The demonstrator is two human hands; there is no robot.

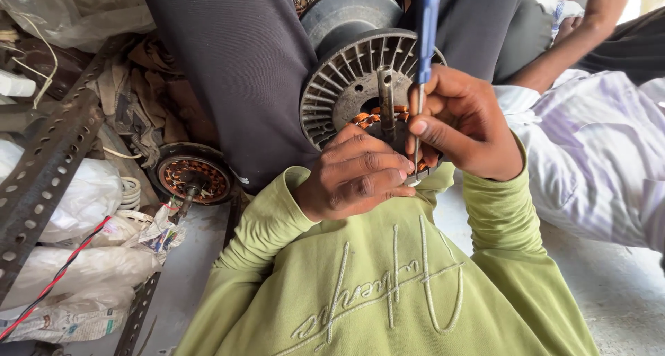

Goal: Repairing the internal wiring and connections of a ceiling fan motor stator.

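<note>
Against the person's lap, the finned grey motor housing (346,86) stands on edge between the dark trouser legs, its open face showing copper windings (367,118) and a steel shaft (386,100) rising from the middle. The left hand (357,179) is curled closed below the shaft, its fingers pressed onto the lower rim of the housing to steady it. The right hand (467,124), just right of the shaft, is pinched around the thin metal shank of a blue-handled screwdriver (424,44), thumb and forefinger tight on it, the tip pointing down at the rim beside the left fingers.

The chief risk looks to be a slip: the tip works touching-close to the left fingertips, and a sudden give could drive it into them. A skid inward, toward the shaft, could nick the winding enamel. The housing rests only on cloth, so it may roll under a hard push.

To the left of the housing, on the floor, lies a second wound stator (192,178) beside a perforated angle bar (48,162). To the right, another person's sleeve (589,148) is near.
</note>
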